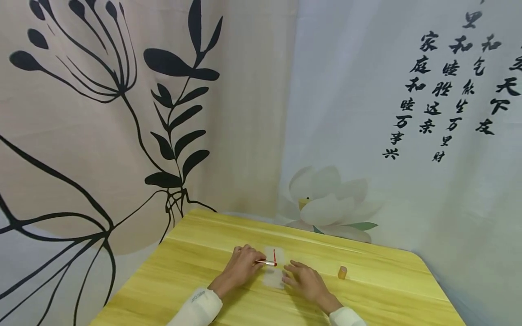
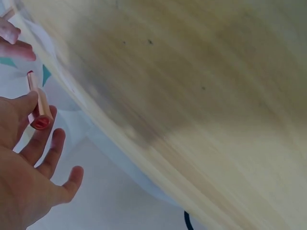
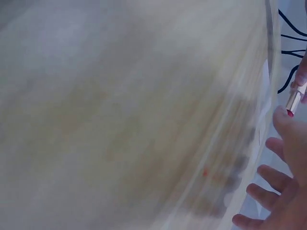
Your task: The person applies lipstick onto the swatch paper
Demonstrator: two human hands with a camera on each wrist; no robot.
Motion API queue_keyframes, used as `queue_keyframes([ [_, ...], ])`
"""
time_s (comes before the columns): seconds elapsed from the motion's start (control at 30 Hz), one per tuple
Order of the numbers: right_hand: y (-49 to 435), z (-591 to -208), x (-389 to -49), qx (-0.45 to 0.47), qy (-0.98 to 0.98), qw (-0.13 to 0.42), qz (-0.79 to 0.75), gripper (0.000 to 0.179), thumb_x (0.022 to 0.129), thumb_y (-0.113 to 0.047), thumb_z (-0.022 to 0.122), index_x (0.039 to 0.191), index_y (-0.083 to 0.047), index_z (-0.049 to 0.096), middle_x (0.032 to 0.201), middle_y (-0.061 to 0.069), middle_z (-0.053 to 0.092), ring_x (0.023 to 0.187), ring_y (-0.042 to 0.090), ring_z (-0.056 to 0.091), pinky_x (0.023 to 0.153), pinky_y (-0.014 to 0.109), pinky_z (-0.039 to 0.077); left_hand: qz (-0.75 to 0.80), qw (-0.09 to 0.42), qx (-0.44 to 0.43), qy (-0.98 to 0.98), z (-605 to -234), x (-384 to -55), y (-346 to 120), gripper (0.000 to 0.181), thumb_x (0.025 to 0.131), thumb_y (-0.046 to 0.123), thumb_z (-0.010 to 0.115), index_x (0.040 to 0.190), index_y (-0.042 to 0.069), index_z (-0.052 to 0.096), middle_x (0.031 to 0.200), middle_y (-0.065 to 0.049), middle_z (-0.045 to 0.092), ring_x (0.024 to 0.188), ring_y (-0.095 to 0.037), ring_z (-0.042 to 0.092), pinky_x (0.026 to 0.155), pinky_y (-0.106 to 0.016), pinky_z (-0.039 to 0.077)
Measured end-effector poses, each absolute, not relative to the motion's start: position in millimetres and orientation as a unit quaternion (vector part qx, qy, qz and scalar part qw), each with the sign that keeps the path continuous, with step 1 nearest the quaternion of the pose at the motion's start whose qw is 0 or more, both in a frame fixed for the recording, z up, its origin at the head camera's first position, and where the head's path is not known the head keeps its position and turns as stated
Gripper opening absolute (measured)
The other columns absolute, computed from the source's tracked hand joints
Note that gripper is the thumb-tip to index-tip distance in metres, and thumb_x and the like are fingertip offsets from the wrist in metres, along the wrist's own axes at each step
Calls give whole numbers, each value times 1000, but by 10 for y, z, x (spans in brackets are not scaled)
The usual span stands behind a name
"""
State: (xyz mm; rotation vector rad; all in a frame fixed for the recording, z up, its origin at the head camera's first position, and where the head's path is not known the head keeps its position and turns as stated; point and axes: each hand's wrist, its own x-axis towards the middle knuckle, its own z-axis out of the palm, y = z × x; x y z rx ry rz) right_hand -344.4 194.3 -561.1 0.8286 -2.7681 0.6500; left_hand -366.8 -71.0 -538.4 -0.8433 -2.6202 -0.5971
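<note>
Pinched between my left hand's (image 1: 244,263) thumb and fingers is a lipstick (image 1: 268,262), its red tip pointing right in the head view. In the left wrist view the lipstick's tube (image 2: 43,104) shows its red base end toward the camera. Below that tip lies a thin whitish sheet (image 1: 272,280) on the table, with a red streak (image 1: 274,255) drawn on its far part. To the right of the sheet my right hand (image 1: 306,281) hovers with fingers spread, holding nothing, its fingertips near the sheet's edge. The right wrist view shows the lipstick (image 3: 293,100) beyond its thumb.
A small orange-brown cylinder (image 1: 342,272), like a cap, stands on the wood-grain table (image 1: 387,290) right of my right hand. Behind the table's far edge hangs a printed curtain (image 1: 253,113) with dark plants and writing. A small red spot (image 3: 205,172) shows on the tabletop.
</note>
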Motion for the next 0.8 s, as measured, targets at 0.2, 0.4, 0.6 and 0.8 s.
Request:
queue_keyframes([
  [0.2,1893,-5694,-3443,283,-932,91,206,45,97,-38,74,128,-4,73,136,30,62,121,50,62,94,65,53,-199,152,-304,-919,-5440,-3665,-701,17,93,24,79,110,21,81,101,12,77,94,-10,59,94,-51,44],
  [0.4,1885,-5680,-3437,273,-937,65,210,51,94,-42,76,132,-9,72,141,30,58,125,59,55,90,81,44,-174,161,-313,-920,-5473,-3683,-672,16,94,23,79,110,21,80,102,9,76,97,-13,60,99,-54,44],
  [0.6,1887,-5644,-3437,267,-939,49,209,53,94,-42,76,134,-9,70,144,29,56,129,59,51,91,84,40,-150,172,-314,-922,-5512,-3718,-648,16,95,25,78,110,22,81,100,11,74,97,-12,59,101,-54,43],
  [0.8,1889,-5636,-3427,263,-939,41,217,53,95,-42,76,135,-9,70,146,30,55,130,59,50,93,84,39,-141,177,-317,-921,-5537,-3719,-607,15,95,26,77,109,22,82,96,11,73,94,-12,58,100,-54,43],
])
